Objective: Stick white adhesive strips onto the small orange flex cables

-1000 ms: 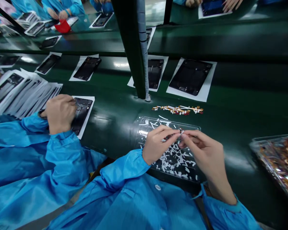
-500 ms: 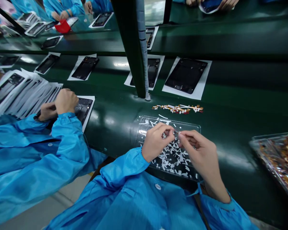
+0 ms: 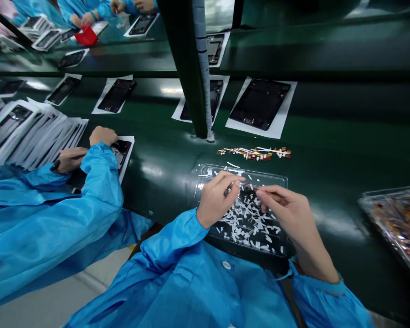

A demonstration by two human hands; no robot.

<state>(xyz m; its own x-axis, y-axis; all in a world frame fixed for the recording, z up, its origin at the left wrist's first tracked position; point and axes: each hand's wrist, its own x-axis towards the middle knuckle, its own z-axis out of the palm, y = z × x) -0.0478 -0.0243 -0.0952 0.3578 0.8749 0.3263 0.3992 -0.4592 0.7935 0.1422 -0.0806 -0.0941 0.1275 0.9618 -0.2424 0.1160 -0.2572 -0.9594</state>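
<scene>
Over a clear plastic tray (image 3: pixel 283 182) holding many small white strips (image 3: pixel 249 223), my two hands are close together. My right hand (image 3: pixel 287 207) pinches a thin orange-brown flex cable (image 3: pixel 252 186) between thumb and forefinger; the cable points toward the other hand. My left hand (image 3: pixel 216 198) has thumb and forefinger nearly together at the cable's far end, and whatever lies between them is too small to make out. Just beyond the tray lies a row of flex cables (image 3: pixel 254 153), orange with white parts.
At right stands a clear tray of orange flex cables (image 3: pixel 399 223). Black tablet-like panels (image 3: pixel 261 105) lie on white sheets along the green bench. A green post (image 3: pixel 187 68) rises mid-bench. To the left, a co-worker's hands (image 3: pixel 102 135) work beside stacked panels (image 3: pixel 54 132).
My hands have drawn slightly apart, showing more of the cable at my right fingertips. My left forefinger is straighter. The panels beyond have shifted a little left in view.
</scene>
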